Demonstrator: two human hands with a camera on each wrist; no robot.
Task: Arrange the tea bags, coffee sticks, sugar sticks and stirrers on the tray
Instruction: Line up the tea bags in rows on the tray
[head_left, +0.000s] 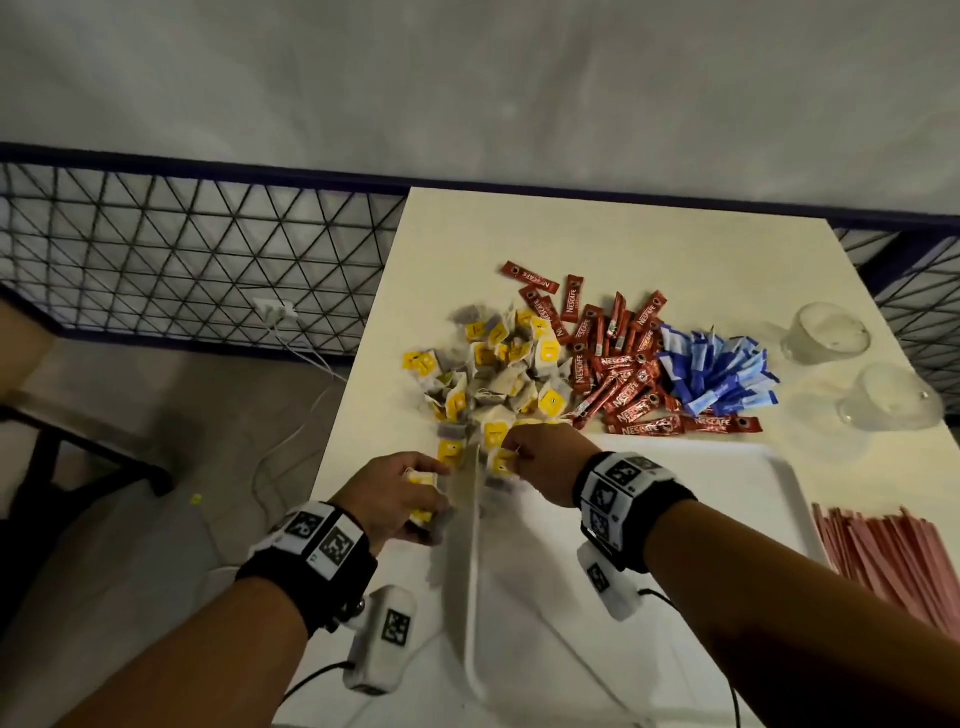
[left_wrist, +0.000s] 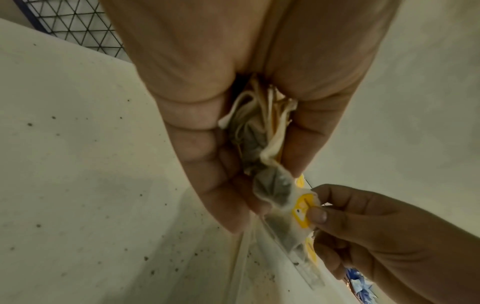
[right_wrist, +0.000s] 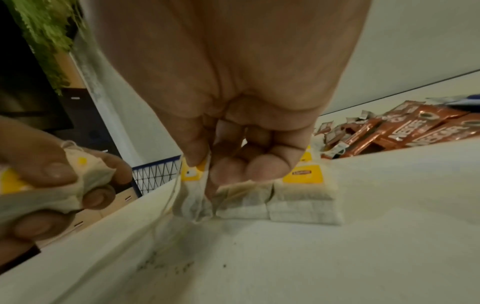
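A white tray (head_left: 727, 467) lies at the table's near side. My left hand (head_left: 426, 493) grips a bundle of tea bags (head_left: 422, 480) just outside the tray's left rim; in the left wrist view that hand (left_wrist: 259, 168) is curled round the bundle (left_wrist: 249, 139). My right hand (head_left: 511, 452) pinches one tea bag (right_wrist: 193, 197) by its yellow tag over the tray's far left corner. A few tea bags (right_wrist: 303, 201) stand in a row against the tray's far wall. Behind the tray lie the loose tea bag pile (head_left: 498, 364), red coffee sticks (head_left: 618, 374) and blue sugar sticks (head_left: 717, 369). Pink stirrers (head_left: 893, 551) lie at the right.
Two upturned clear glasses (head_left: 826, 332) (head_left: 888, 397) stand at the table's far right. A wire mesh fence (head_left: 182, 249) runs behind and left of the table. The table's left edge drops to the floor, where a white cable (head_left: 301, 353) lies.
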